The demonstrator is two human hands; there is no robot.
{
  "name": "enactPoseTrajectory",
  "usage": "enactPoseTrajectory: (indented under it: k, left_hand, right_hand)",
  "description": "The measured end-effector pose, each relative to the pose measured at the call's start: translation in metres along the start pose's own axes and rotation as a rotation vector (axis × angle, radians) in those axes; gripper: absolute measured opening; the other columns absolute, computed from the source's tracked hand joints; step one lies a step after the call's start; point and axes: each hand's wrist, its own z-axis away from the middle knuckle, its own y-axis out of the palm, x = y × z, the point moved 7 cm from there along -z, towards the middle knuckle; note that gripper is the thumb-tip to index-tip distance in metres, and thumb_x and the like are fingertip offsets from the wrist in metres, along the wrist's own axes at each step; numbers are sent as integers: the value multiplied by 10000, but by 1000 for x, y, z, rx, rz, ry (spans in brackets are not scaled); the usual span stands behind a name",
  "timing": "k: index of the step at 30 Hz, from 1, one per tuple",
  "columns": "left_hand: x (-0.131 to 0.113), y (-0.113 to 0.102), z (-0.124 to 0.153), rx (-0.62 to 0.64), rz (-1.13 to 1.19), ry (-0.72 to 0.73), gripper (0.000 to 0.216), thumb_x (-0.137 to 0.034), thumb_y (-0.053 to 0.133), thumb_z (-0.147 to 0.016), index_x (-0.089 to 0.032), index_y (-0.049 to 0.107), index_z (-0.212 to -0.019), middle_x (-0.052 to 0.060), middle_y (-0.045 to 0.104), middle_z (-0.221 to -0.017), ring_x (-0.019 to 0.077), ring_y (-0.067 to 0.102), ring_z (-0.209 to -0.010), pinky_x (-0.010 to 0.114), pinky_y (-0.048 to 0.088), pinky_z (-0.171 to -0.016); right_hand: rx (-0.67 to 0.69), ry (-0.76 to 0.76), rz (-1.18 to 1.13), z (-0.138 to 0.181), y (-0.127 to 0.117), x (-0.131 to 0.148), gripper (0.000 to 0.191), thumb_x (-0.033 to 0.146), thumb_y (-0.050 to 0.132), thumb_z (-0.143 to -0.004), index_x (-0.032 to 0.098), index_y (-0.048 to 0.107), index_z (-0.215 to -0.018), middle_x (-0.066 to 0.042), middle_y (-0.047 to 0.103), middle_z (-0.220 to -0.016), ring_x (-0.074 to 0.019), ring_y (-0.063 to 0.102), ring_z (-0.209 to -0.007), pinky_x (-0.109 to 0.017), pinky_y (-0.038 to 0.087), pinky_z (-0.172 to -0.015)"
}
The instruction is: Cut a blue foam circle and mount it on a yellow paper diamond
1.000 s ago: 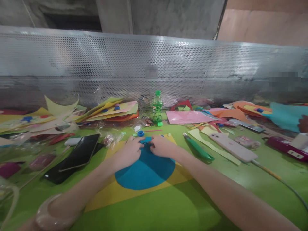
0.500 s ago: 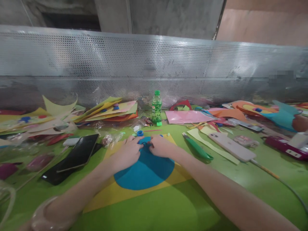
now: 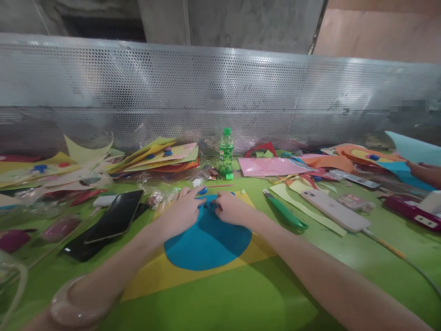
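A blue paper circle [image 3: 208, 248] lies on a yellow sheet [image 3: 148, 282] in front of me. My left hand [image 3: 186, 207] is over the circle's far left part. Its fingers stretch forward to a small round blue piece [image 3: 203, 190], which they seem to touch, with the thumb apart from them. My right hand [image 3: 232, 209] rests on the far right part of the circle, fingers curled down and closed. By its fingertips is a small dark blue, string-like piece [image 3: 208, 205]; whether they pinch it is hidden.
Beyond the sheet stands a green drink bottle [image 3: 226, 154]. To the right lie a green cutter [image 3: 285, 214], paper strips and a pale phone [image 3: 334, 211] with a cable. Black phones [image 3: 115, 216] lie left. At the far right, another person's hand [image 3: 425, 172] holds blue paper.
My left fingers have reached forward, away from the right fingertips, to the small blue piece. My right hand has barely moved. The other person's blue paper has shifted at the far right.
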Motion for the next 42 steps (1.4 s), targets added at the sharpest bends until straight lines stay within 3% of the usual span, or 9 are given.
enactPoseTrajectory:
  k: [5, 11, 16, 22, 25, 30, 37, 42]
  left_hand:
    - [0, 4, 1, 11, -40, 13, 478, -92, 349, -769, -298, 636, -1092, -1, 389, -1382, 277, 396, -1087, 449, 328, -899]
    - [-3, 4, 0, -10, -46, 23, 470, -86, 351, -772, -293, 653, -1066, 1, 405, -1371, 279, 390, -1097, 430, 335, -885]
    - [0, 4, -2, 78, -20, -24, 479, -78, 373, -748, -316, 658, -1052, -5, 410, -1362, 287, 388, -1132, 444, 323, -915]
    - [4, -4, -3, -27, -26, -54, 433, -122, 365, -793, -303, 658, -1055, 12, 421, -1356, 287, 388, -1123, 456, 324, -902]
    - [2, -2, -2, -35, -56, -29, 419, -118, 377, -786, -292, 671, -1028, 25, 429, -1350, 294, 387, -1113, 456, 325, -881]
    - [-1, 0, 0, -19, -72, 8, 432, -76, 379, -765, -281, 694, -978, 31, 441, -1341, 300, 391, -1097, 456, 308, -869]
    - [4, 2, -1, -51, -103, 21, 418, -115, 383, -788, -304, 682, -1010, 26, 468, -1319, 306, 368, -1110, 453, 307, -861]
    - [7, 4, -2, -50, -99, 24, 449, -112, 376, -774, -339, 678, -1016, -1, 471, -1317, 293, 368, -1092, 432, 311, -854]
  right_hand:
    - [-17, -31, -11, 0, 2, 1, 363, 191, 363, -822, 210, 589, -1105, -87, 535, -949, -166, 543, -779, -267, 381, -704]
    - [25, -5, 55, -1, 2, 4, 312, 209, 359, -836, 166, 643, -958, -94, 532, -945, -147, 529, -706, -263, 377, -673]
    - [36, 6, 47, -3, 4, 2, 281, 188, 369, -833, 134, 639, -779, -90, 529, -947, -143, 528, -741, -258, 380, -706]
    - [-53, 5, -7, -2, 0, 0, 304, 166, 355, -824, 135, 620, -969, -99, 510, -955, -159, 536, -798, -262, 385, -708]
    - [-35, -15, 34, -4, 2, 4, 344, 164, 352, -827, 158, 596, -1068, -104, 506, -971, -168, 540, -813, -268, 388, -707]
    - [22, 0, 113, -7, 8, 6, 350, 171, 339, -845, 192, 618, -1056, -111, 490, -1032, -160, 555, -756, -290, 388, -705]
    - [-39, -16, 71, -5, 4, 4, 371, 160, 299, -878, 192, 592, -1104, -97, 524, -986, -162, 537, -835, -264, 388, -735]
    - [-3, -2, 97, -7, 7, 5, 360, 166, 307, -881, 191, 630, -1038, -102, 526, -1009, -153, 541, -799, -264, 388, -742]
